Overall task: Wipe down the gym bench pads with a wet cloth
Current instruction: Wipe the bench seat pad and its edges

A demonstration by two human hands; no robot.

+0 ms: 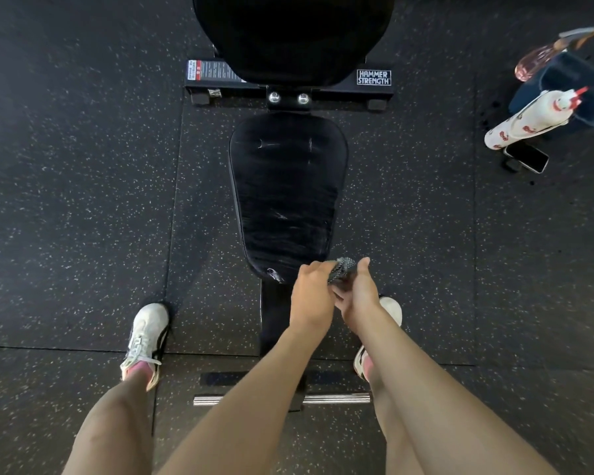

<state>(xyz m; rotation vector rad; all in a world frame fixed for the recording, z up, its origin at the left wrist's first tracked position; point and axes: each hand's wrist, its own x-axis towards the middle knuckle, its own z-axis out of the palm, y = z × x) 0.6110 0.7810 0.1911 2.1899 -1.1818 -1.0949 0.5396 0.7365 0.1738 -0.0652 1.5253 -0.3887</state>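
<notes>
A black gym bench lies ahead of me: its seat pad [287, 193] shows wet streaks, and the back pad [292, 32] rises at the top of the view. Just past the seat pad's near right corner, both hands meet around a bunched grey patterned cloth [343, 269]. My left hand [312, 296] grips the cloth from the left with curled fingers. From the right, my right hand [359, 296] holds it, thumb pointing up. Most of the cloth is hidden between the hands.
Black speckled rubber flooring [83, 166] surrounds the bench. At the right stand a dark blue bucket [570, 94], a white spray bottle [528, 120], a pink bottle [542, 58] and a phone [527, 158]. My feet in white shoes [146, 341] straddle the bench frame; a steel bar [282, 399] crosses below.
</notes>
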